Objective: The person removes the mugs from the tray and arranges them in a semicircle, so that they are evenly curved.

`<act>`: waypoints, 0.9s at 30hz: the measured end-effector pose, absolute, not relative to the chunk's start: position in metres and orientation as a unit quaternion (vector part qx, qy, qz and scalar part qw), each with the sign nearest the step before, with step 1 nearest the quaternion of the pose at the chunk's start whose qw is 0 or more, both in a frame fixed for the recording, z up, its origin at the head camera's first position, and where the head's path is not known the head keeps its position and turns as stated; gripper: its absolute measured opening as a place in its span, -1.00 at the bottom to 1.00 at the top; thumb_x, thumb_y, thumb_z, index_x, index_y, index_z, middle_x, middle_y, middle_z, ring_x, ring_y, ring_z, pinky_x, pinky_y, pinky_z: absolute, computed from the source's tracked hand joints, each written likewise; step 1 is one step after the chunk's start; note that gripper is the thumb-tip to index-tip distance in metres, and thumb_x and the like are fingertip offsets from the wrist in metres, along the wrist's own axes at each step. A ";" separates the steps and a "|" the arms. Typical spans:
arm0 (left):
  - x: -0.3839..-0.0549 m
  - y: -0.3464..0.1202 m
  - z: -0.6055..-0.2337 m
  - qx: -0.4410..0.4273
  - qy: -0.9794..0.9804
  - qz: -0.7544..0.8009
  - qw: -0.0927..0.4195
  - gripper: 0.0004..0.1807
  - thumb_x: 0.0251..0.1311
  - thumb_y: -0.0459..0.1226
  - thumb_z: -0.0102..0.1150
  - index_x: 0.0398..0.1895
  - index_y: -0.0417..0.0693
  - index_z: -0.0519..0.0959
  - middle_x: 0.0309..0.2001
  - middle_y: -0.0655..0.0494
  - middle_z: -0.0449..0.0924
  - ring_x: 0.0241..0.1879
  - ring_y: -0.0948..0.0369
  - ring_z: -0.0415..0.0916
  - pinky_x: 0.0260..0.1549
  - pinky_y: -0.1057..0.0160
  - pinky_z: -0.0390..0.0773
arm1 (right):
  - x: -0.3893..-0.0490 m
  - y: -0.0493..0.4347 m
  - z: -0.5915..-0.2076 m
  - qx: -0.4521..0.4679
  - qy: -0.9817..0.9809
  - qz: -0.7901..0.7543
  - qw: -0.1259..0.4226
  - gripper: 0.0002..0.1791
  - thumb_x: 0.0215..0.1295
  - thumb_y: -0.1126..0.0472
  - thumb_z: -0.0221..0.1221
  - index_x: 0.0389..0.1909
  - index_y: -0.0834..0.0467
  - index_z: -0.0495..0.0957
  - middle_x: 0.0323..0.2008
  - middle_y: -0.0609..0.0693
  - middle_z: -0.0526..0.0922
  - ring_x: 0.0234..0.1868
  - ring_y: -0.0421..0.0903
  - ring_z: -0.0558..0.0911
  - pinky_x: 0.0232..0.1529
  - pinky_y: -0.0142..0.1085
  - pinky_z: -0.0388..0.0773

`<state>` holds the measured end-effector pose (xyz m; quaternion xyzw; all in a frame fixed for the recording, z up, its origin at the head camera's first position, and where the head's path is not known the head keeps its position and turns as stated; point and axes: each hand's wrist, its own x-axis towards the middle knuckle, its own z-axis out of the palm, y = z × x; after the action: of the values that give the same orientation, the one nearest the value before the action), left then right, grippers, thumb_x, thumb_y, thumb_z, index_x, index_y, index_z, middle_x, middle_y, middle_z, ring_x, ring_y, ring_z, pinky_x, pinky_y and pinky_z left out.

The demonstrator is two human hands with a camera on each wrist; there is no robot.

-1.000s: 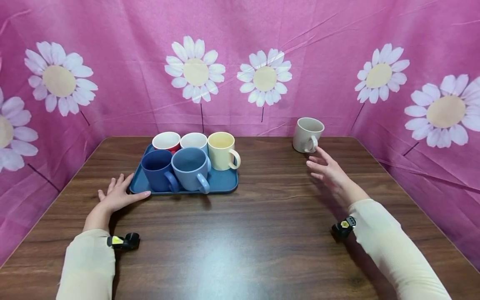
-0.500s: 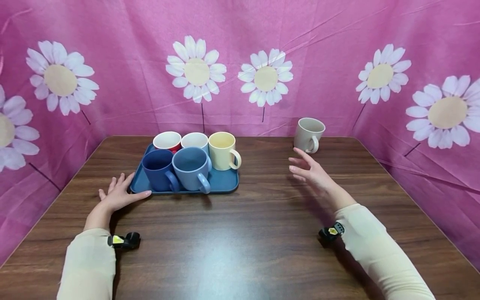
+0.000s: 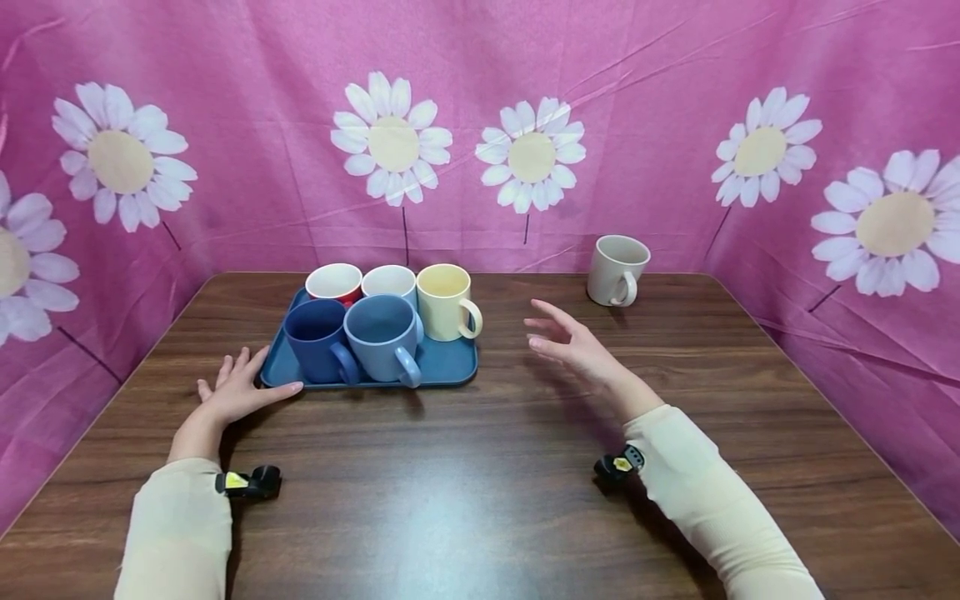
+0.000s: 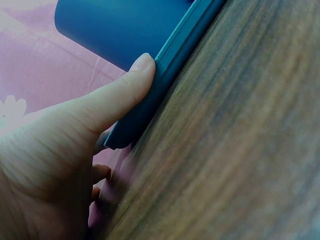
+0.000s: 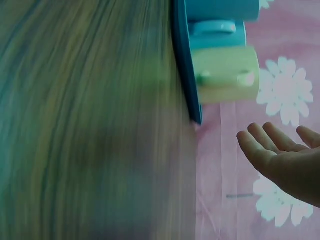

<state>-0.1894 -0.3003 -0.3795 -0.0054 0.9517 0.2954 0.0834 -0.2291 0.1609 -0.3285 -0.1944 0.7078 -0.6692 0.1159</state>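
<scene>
- Left hand (image 3: 236, 393): fingers spread, at the tray's near left corner; thumb touches the rim; position unchanged from the earlier frames.
- Right hand (image 3: 577, 354): fingers apart and loosely bent, holding nothing; it is raised between tray and grey mug; a second ago it is beside the grey mug's handle, now it is shifted left, nearer the tray.
- Wrist devices: black, one on each arm; left yellow label (image 3: 236, 481) and right yellow label (image 3: 621, 463) bear marks too small to read.
- Blue tray (image 3: 450, 367): carries five upright mugs; dark blue mug (image 3: 311, 346) and mid-blue mug (image 3: 378, 346) in front; red mug (image 3: 333, 282), pale mug (image 3: 390, 281) and yellow mug (image 3: 442, 312) behind; all unmoved.
- Grey mug (image 3: 611, 271): upright at the far right, well apart from the tray; unmoved.
- Wooden table (image 3: 450, 492): dark grain; pink cloth (image 3: 465, 50) with white daisies stands behind.
</scene>
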 end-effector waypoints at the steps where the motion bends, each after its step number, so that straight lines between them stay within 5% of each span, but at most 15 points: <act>1: -0.189 -0.300 -0.380 -0.006 0.952 0.295 0.083 0.09 -0.10 0.21 0.06 0.30 -0.21 -0.24 0.21 -0.46 -0.46 0.16 -0.26 -0.66 -0.21 -0.37 -0.61 | -0.229 0.157 -0.328 -0.202 0.712 -0.663 0.115 -0.30 0.12 0.41 0.05 0.28 0.21 -0.01 0.11 0.34 0.24 0.06 0.11 0.32 0.01 -0.07 0.26; 6: -0.188 -0.300 -0.380 -0.007 0.951 0.296 0.085 0.10 -0.10 0.21 0.06 0.30 -0.23 -0.23 0.21 -0.46 -0.45 0.15 -0.26 -0.65 -0.20 -0.37 -0.60 | -0.227 0.138 -0.330 -0.223 0.727 -0.639 0.117 -0.32 0.10 0.40 0.09 0.26 0.22 0.06 0.07 0.31 0.32 0.06 0.11 0.34 -0.03 -0.20 0.33; 15: -0.188 -0.300 -0.379 -0.007 0.950 0.299 0.086 0.09 -0.09 0.20 0.06 0.30 -0.23 -0.24 0.21 -0.46 -0.46 0.15 -0.26 -0.66 -0.21 -0.37 -0.60 | -0.220 0.100 -0.336 -0.220 0.669 -0.688 0.175 -0.32 0.06 0.39 0.10 0.23 0.29 0.08 0.08 0.33 0.29 0.11 0.22 0.24 0.01 -0.05 0.26; 27: -0.190 -0.300 -0.380 -0.006 0.951 0.296 0.085 0.09 -0.09 0.21 0.05 0.30 -0.22 -0.24 0.21 -0.45 -0.46 0.15 -0.26 -0.66 -0.21 -0.38 -0.60 | -0.213 0.056 -0.339 -0.246 0.676 -0.670 0.185 -0.41 0.09 0.43 0.08 0.17 0.41 0.13 0.05 0.38 0.30 0.10 0.21 0.26 -0.05 -0.26 0.36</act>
<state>-0.1895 -0.3003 -0.3797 -0.0060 0.9513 0.2963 0.0850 -0.2132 0.0557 -0.3385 -0.2461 0.6759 -0.6697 0.1850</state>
